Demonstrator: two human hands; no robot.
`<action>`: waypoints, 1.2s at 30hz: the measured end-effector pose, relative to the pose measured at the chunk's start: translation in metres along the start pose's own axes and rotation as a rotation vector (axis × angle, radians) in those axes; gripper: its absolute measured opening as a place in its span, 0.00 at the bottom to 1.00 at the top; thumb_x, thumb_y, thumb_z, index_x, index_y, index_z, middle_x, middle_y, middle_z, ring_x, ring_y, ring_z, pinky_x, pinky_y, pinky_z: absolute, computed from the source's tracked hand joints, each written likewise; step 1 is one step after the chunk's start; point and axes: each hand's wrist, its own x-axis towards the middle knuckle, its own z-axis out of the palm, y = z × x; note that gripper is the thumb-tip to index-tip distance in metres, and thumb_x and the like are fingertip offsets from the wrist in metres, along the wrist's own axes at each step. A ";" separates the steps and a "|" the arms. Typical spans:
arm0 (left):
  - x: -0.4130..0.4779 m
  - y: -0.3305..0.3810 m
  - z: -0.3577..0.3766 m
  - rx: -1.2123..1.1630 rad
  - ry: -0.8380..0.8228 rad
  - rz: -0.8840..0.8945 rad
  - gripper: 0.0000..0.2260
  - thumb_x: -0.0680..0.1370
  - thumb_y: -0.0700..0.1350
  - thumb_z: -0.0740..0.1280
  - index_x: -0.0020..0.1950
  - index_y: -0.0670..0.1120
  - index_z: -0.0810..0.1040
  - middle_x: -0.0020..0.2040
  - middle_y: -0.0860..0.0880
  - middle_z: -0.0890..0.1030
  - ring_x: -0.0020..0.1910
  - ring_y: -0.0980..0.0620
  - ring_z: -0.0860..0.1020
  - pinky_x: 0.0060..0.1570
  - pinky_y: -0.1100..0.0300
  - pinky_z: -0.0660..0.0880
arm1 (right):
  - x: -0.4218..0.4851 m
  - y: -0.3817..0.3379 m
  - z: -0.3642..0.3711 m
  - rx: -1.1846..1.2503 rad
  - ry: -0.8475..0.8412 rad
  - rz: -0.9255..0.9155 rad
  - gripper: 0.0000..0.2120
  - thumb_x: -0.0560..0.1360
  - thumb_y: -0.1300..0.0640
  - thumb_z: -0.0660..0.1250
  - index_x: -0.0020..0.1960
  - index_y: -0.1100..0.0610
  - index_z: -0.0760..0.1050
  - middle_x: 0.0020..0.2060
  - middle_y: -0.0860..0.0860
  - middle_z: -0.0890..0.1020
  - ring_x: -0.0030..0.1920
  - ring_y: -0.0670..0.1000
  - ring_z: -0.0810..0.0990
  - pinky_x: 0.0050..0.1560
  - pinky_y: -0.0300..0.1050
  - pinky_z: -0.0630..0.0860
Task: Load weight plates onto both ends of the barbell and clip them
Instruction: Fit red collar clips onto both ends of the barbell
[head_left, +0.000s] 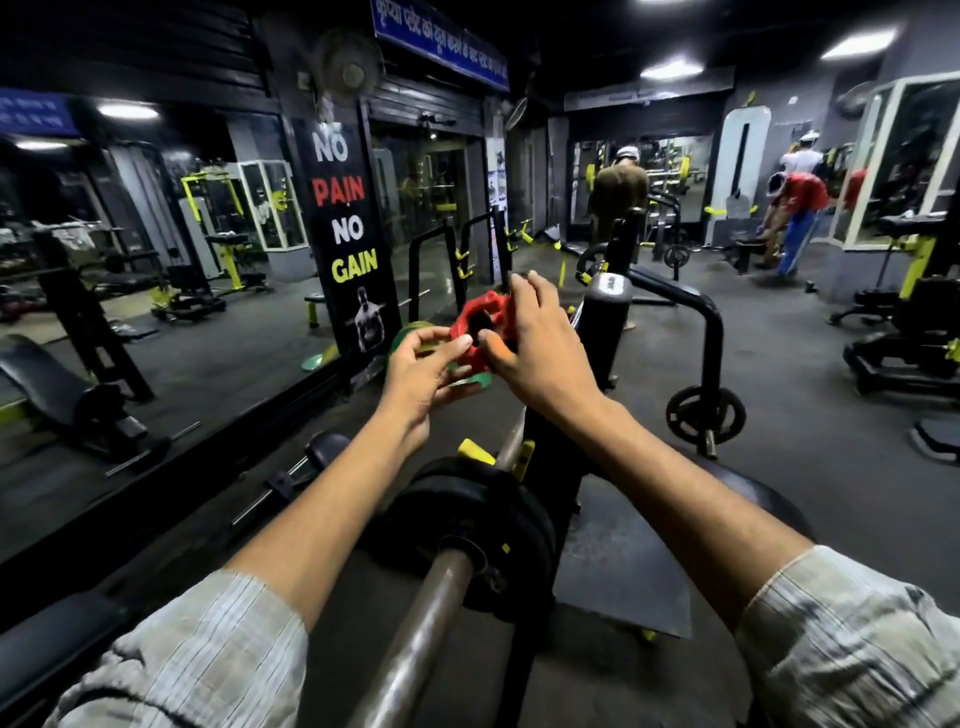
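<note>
Hands: two, left hand (421, 374) and right hand (540, 348).
Sleeves (208, 654): two, striped.
Red clip (480, 322): one.
Green clip (410, 332): one for certain, partly hidden by fingers; cannot tell if there are more.
Barbell (415, 639): one.
Plates (467, 514) on its near end: at least two, black, edges blurred together.
Poster (345, 208): one.
Blue signs (436, 39): two.
Wall fans (345, 67): three.
People (618, 192) far off: three; cannot tell if any is a mirror image.

Left hand (422, 370) and right hand (540, 358) holding red clip (475, 325) over barbell (415, 642).
Black plates (462, 512) sitting on the bar end below.
</note>
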 end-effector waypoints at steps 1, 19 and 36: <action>-0.005 0.001 -0.007 -0.006 0.001 -0.001 0.06 0.78 0.43 0.73 0.52 0.48 0.77 0.45 0.45 0.85 0.38 0.48 0.85 0.41 0.48 0.86 | -0.003 -0.003 0.004 0.046 0.013 -0.011 0.34 0.79 0.52 0.68 0.80 0.60 0.59 0.80 0.59 0.61 0.76 0.63 0.68 0.73 0.56 0.70; -0.218 0.041 -0.169 0.278 -0.369 -0.032 0.15 0.76 0.50 0.74 0.60 0.46 0.82 0.45 0.42 0.85 0.46 0.39 0.86 0.44 0.49 0.84 | -0.209 -0.138 0.007 0.399 -0.016 -0.001 0.29 0.77 0.66 0.71 0.76 0.56 0.71 0.63 0.46 0.81 0.60 0.42 0.82 0.65 0.37 0.76; -0.349 -0.006 -0.254 0.347 -0.574 -0.144 0.18 0.79 0.41 0.71 0.68 0.44 0.79 0.58 0.40 0.85 0.55 0.43 0.85 0.51 0.45 0.84 | -0.383 -0.210 0.032 0.292 -0.031 0.175 0.24 0.74 0.64 0.75 0.66 0.56 0.72 0.59 0.49 0.79 0.53 0.49 0.83 0.52 0.51 0.83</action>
